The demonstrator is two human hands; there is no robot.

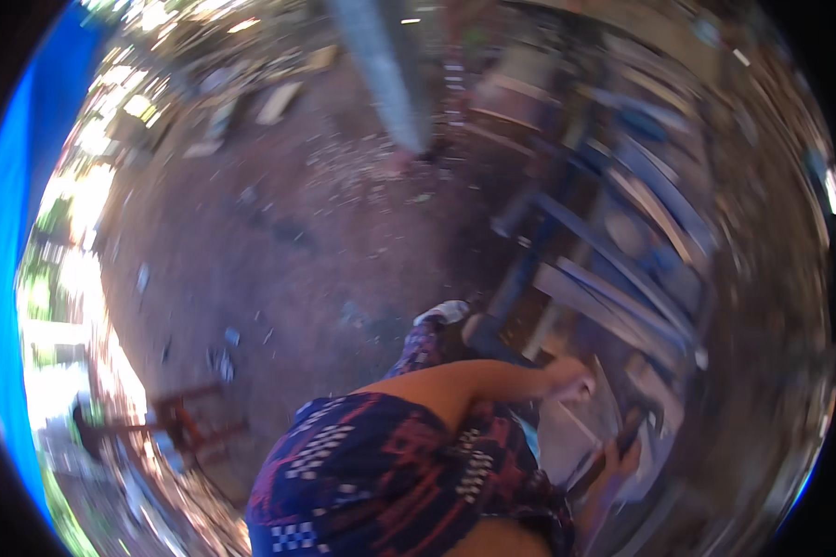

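Observation:
My left hand (571, 379) reaches rightward over a pale board (576, 432), its fingers curled; what they hold, if anything, is too blurred to make out. Below and right of it, my right hand (622, 457) grips a dark elongated object (632, 427), perhaps a tool. A light, irregular wooden piece (655, 390) lies beside that object. The whole view is smeared by motion.
A cluttered bench of long timber pieces (613, 302) runs along the right. A grey post (381, 65) stands ahead on a dirt floor (279, 241) strewn with scraps. A reddish wooden frame (190, 422) is at lower left, beside a blue sheet (5, 278).

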